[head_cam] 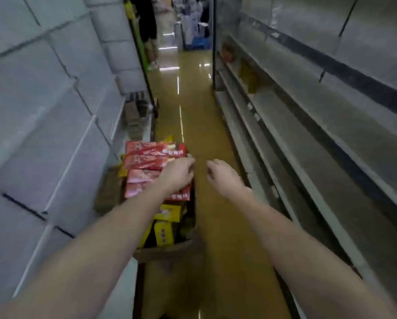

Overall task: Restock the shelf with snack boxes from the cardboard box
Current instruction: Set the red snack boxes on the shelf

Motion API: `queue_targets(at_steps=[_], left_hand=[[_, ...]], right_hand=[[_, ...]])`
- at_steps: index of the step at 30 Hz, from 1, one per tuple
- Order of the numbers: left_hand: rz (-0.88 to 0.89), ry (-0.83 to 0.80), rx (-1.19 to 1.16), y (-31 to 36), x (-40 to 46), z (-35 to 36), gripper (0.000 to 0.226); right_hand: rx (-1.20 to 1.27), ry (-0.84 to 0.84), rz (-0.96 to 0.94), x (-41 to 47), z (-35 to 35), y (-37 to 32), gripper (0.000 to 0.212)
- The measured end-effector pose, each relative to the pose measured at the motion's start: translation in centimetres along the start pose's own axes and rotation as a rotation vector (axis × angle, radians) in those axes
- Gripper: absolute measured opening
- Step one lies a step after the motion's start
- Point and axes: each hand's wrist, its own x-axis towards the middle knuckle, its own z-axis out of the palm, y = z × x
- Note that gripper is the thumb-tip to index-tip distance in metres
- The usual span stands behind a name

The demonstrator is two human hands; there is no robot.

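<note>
A brown cardboard box (pixel 170 249) stands on the aisle floor at the left, beside the left shelving. Several long red snack boxes (pixel 151 149) lie stacked across its top, with yellow snack boxes (pixel 164 233) lower inside. My left hand (pixel 176 173) rests palm down on the red boxes, fingers curled over their right ends. My right hand (pixel 223 174) hovers just right of the box over the floor, fingers loosely bent and holding nothing. The grey shelves (pixel 308 139) on the right are mostly bare.
A tan glossy floor (pixel 193 107) runs down the narrow aisle. White shelving (pixel 43 111) lines the left side. A few orange items (pixel 246 72) sit far along the right shelves. A person's legs (pixel 150 42) stand at the aisle's far end.
</note>
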Motion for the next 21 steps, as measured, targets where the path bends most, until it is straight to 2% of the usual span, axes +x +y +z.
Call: queue_targets(at_steps=[6,9,11,17,21], left_hand=[[-0.171,-0.06,-0.043,-8.8,-7.8,0.8,0.019],[-0.242,-0.069,-0.081,-12.5,-11.7,0.5,0.046],[-0.288,-0.087,-0.083,-15.0,-13.5,0.0,0.05],[-0.288,-0.06,-0.129,-19.2,-16.7,-0.5,0.018],[-0.283,-0.136,-0.107,-20.5,-17.8,1.1,0.016]], right_hand=[[0.089,-0.151,-0.067,0.4,7.3,-6.8,0.019],[0.072,-0.205,-0.054,0.3,10.3,-9.9,0.021],[0.063,-0.238,-0.052,0.3,12.0,-11.7,0.021],[0.046,-0.255,0.037,-0.5,15.0,-15.3,0.02],[0.018,-0.251,0.137,-2.5,16.9,-16.5,0.024]])
